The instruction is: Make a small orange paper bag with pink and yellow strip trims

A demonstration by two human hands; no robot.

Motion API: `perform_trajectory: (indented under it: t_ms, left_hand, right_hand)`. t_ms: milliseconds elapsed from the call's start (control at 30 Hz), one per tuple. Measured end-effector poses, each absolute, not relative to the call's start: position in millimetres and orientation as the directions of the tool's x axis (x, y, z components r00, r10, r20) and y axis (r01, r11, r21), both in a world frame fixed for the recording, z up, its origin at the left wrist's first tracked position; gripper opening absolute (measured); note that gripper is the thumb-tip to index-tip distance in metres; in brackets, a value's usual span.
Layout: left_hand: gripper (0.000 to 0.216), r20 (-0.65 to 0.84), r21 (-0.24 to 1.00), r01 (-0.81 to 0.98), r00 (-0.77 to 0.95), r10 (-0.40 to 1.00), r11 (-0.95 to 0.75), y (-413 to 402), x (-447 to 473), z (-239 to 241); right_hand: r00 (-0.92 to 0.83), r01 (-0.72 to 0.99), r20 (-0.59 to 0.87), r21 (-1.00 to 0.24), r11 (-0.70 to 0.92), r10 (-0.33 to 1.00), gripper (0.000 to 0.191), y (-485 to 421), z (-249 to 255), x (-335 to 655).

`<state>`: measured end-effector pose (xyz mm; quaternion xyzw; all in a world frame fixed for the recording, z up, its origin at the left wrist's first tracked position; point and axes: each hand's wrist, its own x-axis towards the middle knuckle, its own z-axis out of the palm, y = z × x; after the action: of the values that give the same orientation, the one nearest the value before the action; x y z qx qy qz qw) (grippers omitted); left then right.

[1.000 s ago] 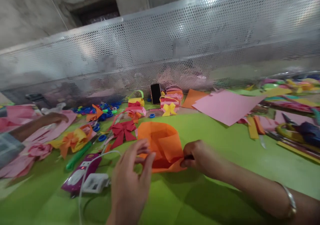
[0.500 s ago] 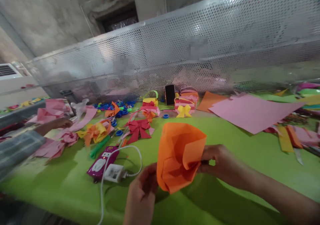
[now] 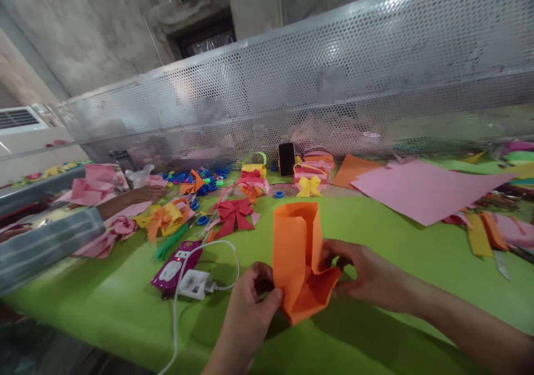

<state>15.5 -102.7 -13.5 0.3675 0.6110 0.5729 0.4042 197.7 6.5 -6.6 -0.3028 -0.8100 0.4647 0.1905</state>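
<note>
An orange folded paper bag [image 3: 292, 252] stands between my hands, its open mouth facing up and towards me. My left hand [image 3: 256, 300] pinches its lower left edge between thumb and fingers. On the other side, my right hand [image 3: 354, 269] grips the right side; its fingertips are partly hidden by the paper. Beyond the bag are small paper handbags with bows, among them a pink one with a yellow bow [image 3: 309, 186]. A red paper bow [image 3: 234, 215] lies to the left.
A purple power strip [image 3: 177, 269] with a white charger [image 3: 194, 284] and cable lies left of my hands. Pink paper sheets [image 3: 425, 191] lie at right, near a blade [image 3: 501, 265]. A co-worker's arm [image 3: 125, 200] reaches in from the left. A phone [image 3: 286, 159] leans at the back.
The orange paper has gone from a rounded, crumpled opening to a squarer shape with sharper folds. My left thumb now shows on its front edge. The co-worker's hand has reached further right.
</note>
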Motion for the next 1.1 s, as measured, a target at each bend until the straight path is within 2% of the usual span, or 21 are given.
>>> perform_trajectory:
  t_ms: [100, 133, 167, 267, 300, 467, 667, 767, 833, 900, 1000, 1100]
  left_hand:
    - [0.022, 0.000, 0.997, -0.064, -0.477, 0.879, -0.035, -100.1, 19.7, -9.0]
    - [0.024, 0.017, 0.996, -0.071, -0.509, 0.860, -0.062, -99.8, 20.2, -6.8]
    - [0.025, 0.032, 0.995, -0.066, -0.534, 0.845, -0.079, -99.7, 20.1, -4.8]
    - [0.020, 0.085, 0.996, 0.019, -0.536, 0.840, -0.088, -99.9, 16.7, -0.9]
    - [0.017, 0.103, 0.995, 0.058, -0.524, 0.846, -0.085, -100.0, 15.2, -0.5]
    - [0.009, 0.268, 0.949, 0.276, -0.464, 0.845, -0.150, -104.4, 11.5, -1.2]
    - [0.024, 0.514, 0.785, 0.547, -0.313, 0.798, -0.291, -109.4, 9.5, -6.9]
    - [0.010, 0.596, 0.689, 0.663, -0.287, 0.750, -0.294, -106.7, 7.2, -6.7]
    - [0.004, 0.581, 0.721, 0.638, -0.345, 0.738, -0.269, -105.1, 6.9, -4.8]
    - [0.006, 0.504, 0.803, 0.550, -0.421, 0.755, -0.229, -104.3, 8.1, -2.6]
    - [0.010, 0.379, 0.896, 0.405, -0.490, 0.785, -0.180, -103.7, 11.8, -0.5]
    - [0.013, 0.294, 0.946, 0.281, -0.542, 0.787, -0.160, -101.7, 16.4, -0.5]
  right_hand:
    - [-0.658, 0.260, 0.116, -0.892, 0.370, 0.744, 0.063, 6.2, -14.1, 196.9]
    - [-0.626, 0.239, 0.148, -0.898, 0.369, 0.766, 0.066, 6.3, -15.6, 196.9]
    - [-0.606, 0.218, 0.183, -0.898, 0.383, 0.774, 0.061, 6.4, -16.1, 197.0]
    - [-0.617, 0.169, 0.274, -0.869, 0.464, 0.738, 0.024, 6.4, -12.9, 197.5]
    - [-0.633, 0.153, 0.285, -0.866, 0.477, 0.720, 0.017, 6.3, -11.0, 197.5]
    - [-0.663, 0.097, 0.257, -0.902, 0.420, 0.703, 0.010, 7.4, -6.2, 195.7]
    - [-0.596, -0.032, 0.287, -0.942, 0.335, 0.750, 0.015, 9.9, -6.8, 195.8]
    - [-0.592, -0.081, 0.340, -0.927, 0.367, 0.731, 0.013, 7.3, -4.3, 196.7]
    - [-0.597, -0.088, 0.371, -0.911, 0.402, 0.712, 0.013, 4.5, -2.8, 196.9]
    - [-0.600, -0.073, 0.357, -0.916, 0.395, 0.716, 0.013, 1.7, -2.7, 196.5]
    - [-0.561, -0.054, 0.314, -0.937, 0.344, 0.767, 0.015, -1.5, -4.9, 195.5]
    - [-0.479, -0.066, 0.345, -0.931, 0.358, 0.807, 0.013, -4.9, -5.6, 194.7]
